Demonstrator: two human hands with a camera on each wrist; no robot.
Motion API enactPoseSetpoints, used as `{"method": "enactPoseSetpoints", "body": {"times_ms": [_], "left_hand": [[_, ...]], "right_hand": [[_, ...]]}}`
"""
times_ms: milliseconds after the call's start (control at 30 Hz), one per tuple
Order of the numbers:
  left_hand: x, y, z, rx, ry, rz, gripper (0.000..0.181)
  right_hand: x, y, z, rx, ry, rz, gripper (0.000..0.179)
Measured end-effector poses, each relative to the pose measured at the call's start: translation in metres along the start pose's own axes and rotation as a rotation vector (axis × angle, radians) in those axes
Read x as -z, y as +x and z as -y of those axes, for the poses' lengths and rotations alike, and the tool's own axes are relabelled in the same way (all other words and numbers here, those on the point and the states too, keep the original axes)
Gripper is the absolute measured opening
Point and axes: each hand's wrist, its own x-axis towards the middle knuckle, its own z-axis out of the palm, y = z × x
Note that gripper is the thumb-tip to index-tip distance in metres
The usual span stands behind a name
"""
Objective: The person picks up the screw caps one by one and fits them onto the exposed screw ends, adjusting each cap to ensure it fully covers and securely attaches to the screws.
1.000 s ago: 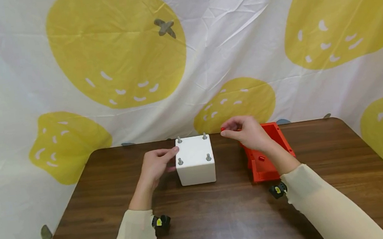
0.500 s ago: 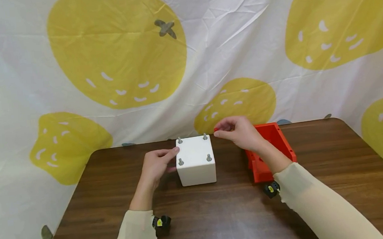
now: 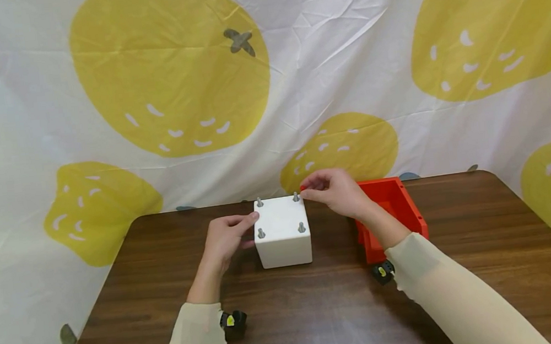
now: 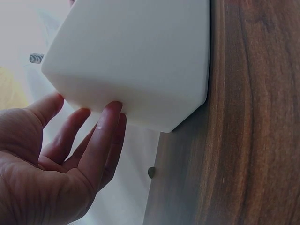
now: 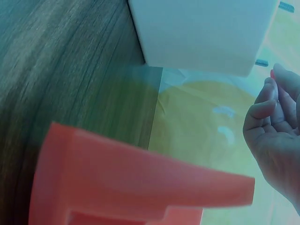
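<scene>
1. My left hand [image 3: 223, 239] touches the left side of the white block [image 3: 280, 216], thumb at its top edge, fingers relaxed rather than clenched; some are hidden in the head view.
2. My right hand [image 3: 336, 192] pinches a small red piece [image 3: 303, 187] just beside the far right bolt [image 3: 295, 197]. My fingertips cover most of it, so its shape is unclear.
3. The block sits on the bench [image 3: 299, 313], four bolts upright on top; the left wrist view crops its upper part.
4. My right forearm [image 3: 382, 225] hides part of the red tray [image 3: 412, 203], which the right wrist view cuts off below.
</scene>
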Motion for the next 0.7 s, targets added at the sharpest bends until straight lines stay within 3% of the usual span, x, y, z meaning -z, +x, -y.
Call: {"method": "enactPoseSetpoints", "body": {"times_ms": [700], "left_hand": [[0.0009,0.0009,0.0,0.016,-0.001,0.002,0.044]], "right_hand": [[-0.01,0.0079,0.004,-0.007,0.007,0.019,0.02]]}}
